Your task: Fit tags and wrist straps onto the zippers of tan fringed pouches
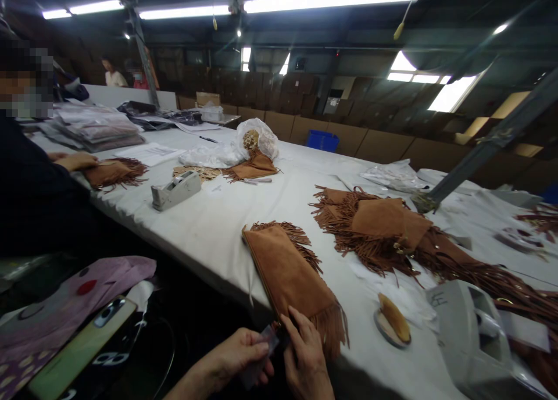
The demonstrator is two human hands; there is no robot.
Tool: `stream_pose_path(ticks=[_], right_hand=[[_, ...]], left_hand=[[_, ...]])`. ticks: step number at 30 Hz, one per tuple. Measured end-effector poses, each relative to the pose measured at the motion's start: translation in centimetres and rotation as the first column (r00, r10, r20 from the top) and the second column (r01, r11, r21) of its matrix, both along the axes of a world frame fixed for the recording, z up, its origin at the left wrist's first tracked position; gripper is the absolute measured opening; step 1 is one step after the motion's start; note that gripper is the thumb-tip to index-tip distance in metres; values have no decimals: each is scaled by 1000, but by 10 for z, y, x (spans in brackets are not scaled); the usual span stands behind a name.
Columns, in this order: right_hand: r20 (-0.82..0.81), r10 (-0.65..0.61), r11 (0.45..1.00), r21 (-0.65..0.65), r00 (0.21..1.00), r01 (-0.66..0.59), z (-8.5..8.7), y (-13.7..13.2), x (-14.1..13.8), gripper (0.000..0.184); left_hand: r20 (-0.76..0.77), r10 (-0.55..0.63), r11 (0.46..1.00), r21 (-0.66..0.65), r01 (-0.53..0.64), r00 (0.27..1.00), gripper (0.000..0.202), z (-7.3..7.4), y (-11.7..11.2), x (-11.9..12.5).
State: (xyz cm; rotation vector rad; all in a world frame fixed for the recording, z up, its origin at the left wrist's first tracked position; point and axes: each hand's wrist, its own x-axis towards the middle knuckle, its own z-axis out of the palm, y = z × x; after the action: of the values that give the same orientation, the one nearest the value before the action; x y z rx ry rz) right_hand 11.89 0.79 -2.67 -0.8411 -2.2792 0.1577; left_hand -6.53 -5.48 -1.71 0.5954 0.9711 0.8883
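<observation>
Suede pouch (285, 266), brown and fringed along its far side and its right-hand end, lies flat on the white-covered desk (213, 228), close to the edge nearest the person. The left hand (238, 353) is beside the pouch's near corner, its thumb and curled fingers (265, 372) pinching a translucent plastic piece (271, 337). The right hand (307, 353) reaches over that same corner, its fingertips (300, 317) resting on the suede; its thumb is not clearly seen, so whether these fingers grip the corner or only press on it cannot be told.

To the right, a heap of similar fringed pouches (383, 222) spreads across the cloth. Nearer the person are a round object with a tan, curved top (394, 321) and a large grey tape dispenser (453, 330). A smaller grey tape dispenser (176, 190) sits on the left part of the desk, and beyond it another fringed brown piece (255, 166) lies next to a crumpled clear plastic bag (267, 137).

At far left, a co-worker's hand (74, 161) touches another fringed pouch (114, 172). Below the desk edge, a smartphone (82, 350) with a pale green back lies against pink fabric (108, 275). A blue crate (322, 140) stands beyond the far edge.
</observation>
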Motion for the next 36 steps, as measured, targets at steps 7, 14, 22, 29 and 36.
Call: stream_pose_path(ticks=[7,14,22,29,36], right_hand=[[-5,13,1000,-11,1000,-13,-11,6,6,58],[-37,22,998,-63,999,-25,-12,10,7,58],[-466,-448,766,-640,763,59,-10,-27,0,22],[-366,-688,172,-921,627,-349,-20,-34,-37,47],[-360,-708,107,-905,608,-412,-17,-19,-52,52]], left_hand=[[-50,78,994,74,-74,996,50,-5,14,7],[-140,126,991,54,-120,982,56,-2,29,10],[-266,224,974,19,-227,937,46,-5,35,11],[-253,317,948,95,-303,914,39,-8,35,16],[-198,417,907,154,-392,887,50,-6,30,7]])
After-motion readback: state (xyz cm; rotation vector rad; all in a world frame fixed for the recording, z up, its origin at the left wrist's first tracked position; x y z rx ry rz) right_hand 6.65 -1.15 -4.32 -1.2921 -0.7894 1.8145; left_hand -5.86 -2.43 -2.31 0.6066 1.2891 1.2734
